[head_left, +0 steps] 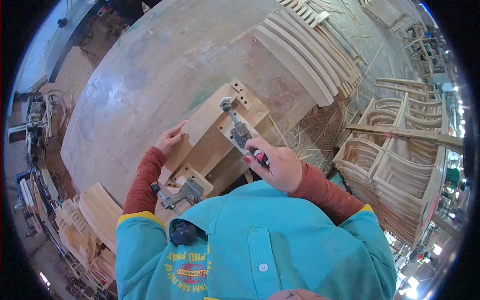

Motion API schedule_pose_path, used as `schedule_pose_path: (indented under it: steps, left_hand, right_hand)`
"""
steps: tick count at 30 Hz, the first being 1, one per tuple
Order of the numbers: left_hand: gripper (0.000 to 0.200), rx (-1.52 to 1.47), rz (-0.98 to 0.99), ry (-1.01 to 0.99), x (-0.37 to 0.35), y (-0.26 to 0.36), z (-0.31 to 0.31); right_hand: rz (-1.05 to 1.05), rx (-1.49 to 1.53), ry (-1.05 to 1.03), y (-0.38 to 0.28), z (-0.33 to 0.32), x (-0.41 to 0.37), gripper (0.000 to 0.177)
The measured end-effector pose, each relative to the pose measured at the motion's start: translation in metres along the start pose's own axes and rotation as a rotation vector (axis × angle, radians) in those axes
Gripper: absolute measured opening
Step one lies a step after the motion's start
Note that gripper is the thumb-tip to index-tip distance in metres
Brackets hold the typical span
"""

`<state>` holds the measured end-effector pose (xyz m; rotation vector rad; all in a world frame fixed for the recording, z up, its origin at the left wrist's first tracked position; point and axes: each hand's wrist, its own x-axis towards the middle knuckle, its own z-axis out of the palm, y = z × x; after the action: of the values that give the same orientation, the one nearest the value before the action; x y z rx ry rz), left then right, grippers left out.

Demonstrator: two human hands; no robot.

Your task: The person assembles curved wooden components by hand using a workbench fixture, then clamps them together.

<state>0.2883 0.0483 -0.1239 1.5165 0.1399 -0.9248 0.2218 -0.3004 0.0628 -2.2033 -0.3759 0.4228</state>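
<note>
A pale wooden board (pixel 202 125) lies in a wooden jig (pixel 257 111) at the near edge of the worktable. My left hand (pixel 171 139) grips the board's left edge, its fingertips at the far side. My right hand (pixel 276 167) is closed around the red-and-black handle of a toggle clamp (pixel 241 132). That clamp's rod points away from me, and its tip sits at the board's far end. A second toggle clamp (pixel 189 194) is mounted on the jig's near block, close to my chest, with neither hand on it.
Curved wooden pieces (pixel 300 55) are stacked at the table's far right. A rack of curved wooden parts (pixel 390 145) stands on the right, and more cut wood (pixel 95 215) is piled at lower left. The worktable (pixel 150 75) stretches ahead. Wood scraps (pixel 310 140) litter the floor.
</note>
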Motion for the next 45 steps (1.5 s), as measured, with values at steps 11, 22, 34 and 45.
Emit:
schedule_pose_path:
  steps: [11, 22, 34, 45]
  left_hand:
    - [0.056, 0.046, 0.094, -0.018, 0.002, 0.002, 0.005]
    - [0.053, 0.13, 0.15, -0.024, 0.01, 0.001, -0.003]
    - [0.053, 0.027, 0.107, -0.035, 0.004, 0.004, 0.001]
    - [0.076, -0.475, -0.046, 0.407, -0.224, -0.008, 0.048]
  right_hand:
    - [0.11, 0.313, -0.158, 0.007, -0.002, -0.01, 0.025]
    - [-0.049, 0.427, -0.207, 0.105, 0.072, -0.057, 0.04]
    - [0.355, 0.314, 0.042, 0.102, 0.103, -0.015, 0.07]
    - [0.338, 0.457, -0.074, 0.109, 0.098, -0.006, 0.069]
